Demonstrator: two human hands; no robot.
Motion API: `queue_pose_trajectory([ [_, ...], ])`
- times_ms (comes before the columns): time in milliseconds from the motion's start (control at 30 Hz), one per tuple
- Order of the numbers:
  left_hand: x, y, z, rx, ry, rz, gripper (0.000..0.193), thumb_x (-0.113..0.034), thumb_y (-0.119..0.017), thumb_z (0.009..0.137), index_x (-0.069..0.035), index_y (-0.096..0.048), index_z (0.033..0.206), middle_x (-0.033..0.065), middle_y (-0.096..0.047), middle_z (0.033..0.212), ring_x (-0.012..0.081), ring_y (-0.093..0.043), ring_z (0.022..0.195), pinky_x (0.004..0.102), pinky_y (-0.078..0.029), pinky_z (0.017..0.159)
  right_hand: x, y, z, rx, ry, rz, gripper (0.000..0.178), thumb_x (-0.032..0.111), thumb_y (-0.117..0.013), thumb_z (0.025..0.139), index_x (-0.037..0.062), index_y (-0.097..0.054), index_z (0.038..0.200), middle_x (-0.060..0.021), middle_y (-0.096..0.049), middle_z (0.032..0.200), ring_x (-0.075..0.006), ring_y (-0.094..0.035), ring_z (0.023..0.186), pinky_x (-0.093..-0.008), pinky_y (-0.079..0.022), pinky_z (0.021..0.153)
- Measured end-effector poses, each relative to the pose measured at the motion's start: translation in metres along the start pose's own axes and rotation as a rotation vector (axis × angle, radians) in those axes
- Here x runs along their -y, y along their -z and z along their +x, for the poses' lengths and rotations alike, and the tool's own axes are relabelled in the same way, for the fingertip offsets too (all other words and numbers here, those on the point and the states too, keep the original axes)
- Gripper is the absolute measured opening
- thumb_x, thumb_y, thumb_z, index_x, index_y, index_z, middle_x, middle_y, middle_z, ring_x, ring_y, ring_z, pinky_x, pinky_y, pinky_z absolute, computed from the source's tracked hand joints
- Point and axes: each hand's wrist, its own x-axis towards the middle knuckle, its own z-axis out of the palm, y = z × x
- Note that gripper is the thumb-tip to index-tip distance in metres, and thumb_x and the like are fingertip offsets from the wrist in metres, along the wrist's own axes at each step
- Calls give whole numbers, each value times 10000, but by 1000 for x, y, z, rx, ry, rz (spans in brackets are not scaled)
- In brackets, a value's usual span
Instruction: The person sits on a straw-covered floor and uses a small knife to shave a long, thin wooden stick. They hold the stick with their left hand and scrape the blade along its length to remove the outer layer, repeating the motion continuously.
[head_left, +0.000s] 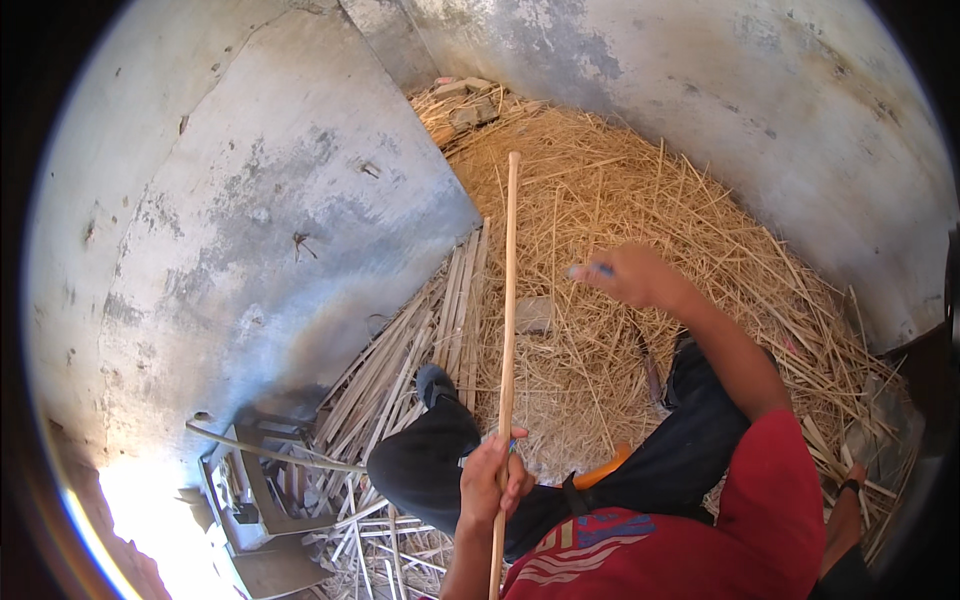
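My left hand (490,478) is wrapped round a long, pale, peeled wooden pole (510,290). The pole stands nearly straight up the picture, from the lower edge to a slightly knobbed far end above the straw. My right hand (632,275) is raised over the straw to the right of the pole, apart from it. Its fingers are curled, with something small and bluish at the fingertips; I cannot tell if that is a held thing or a finger wrap. A bit of blue-green also shows at my left fingers. Between my legs lies an orange object (606,465), partly hidden.
Straw and shavings (640,190) cover the floor ahead. Split strips (400,330) lie at the left, near a wooden frame (265,490). Worn plaster walls (280,200) rise on both sides. Bricks (470,112) sit in the far corner. Another person's limb (845,510) shows lower right.
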Motion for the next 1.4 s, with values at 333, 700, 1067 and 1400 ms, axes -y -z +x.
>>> queue_pose_trajectory([
  [333, 3, -27, 28, 128, 141, -297, 291, -310, -276, 1047, -119, -451, 916, -59, -343, 422, 63, -303, 294, 213, -242, 400, 43, -56, -24, -339, 555, -87, 614, 732, -561, 751, 130, -558, 631, -58, -518, 506, -262, -558, 442, -376, -402, 401],
  [700, 18, -16, 33, 353, 254, -754, 314, -308, -188, 1052, -142, -399, 890, -60, -358, 422, 62, -341, 296, 214, -253, 405, 18, -59, 0, -494, 377, -136, 638, 728, -519, 795, 128, -538, 580, -51, -482, 459, -246, -521, 395, -366, -382, 376],
  [1067, 19, -23, 17, 373, 329, -756, 319, -312, -197, 1050, -142, -399, 871, -49, -368, 424, 75, -357, 296, 213, -247, 338, -17, -51, 16, -511, 317, -162, 667, 761, -432, 821, 140, -563, 617, -30, -467, 441, -195, -490, 370, -343, -381, 369],
  [1400, 21, -20, -15, 316, 457, -682, 315, -364, -278, 1045, -152, -393, 842, -51, -304, 416, 70, -270, 293, 214, -235, 346, -52, -35, 31, -515, 247, -190, 702, 756, -363, 854, 132, -643, 699, -6, -446, 444, -130, -431, 353, -276, -341, 330],
])
